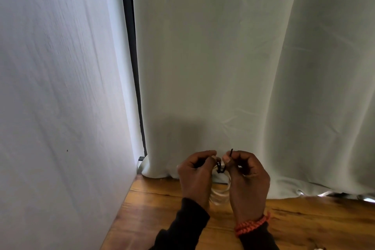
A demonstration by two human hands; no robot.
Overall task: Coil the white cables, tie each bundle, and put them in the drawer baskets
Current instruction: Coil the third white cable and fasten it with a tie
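Two hands meet above the wooden table near its far edge: left hand and right hand each pinch the black tie around the coiled white cable, a pale curtain hanging just behind.

Coil mostly hidden between left hand and right hand; only lower loops visible, blurred. Tie ends covered by fingertips; knot state impossible to tell. Forearms cut off by bottom edge. Small pale object at bottom edge cut off, unidentifiable. Shiny thing under curtain hem mostly hidden.
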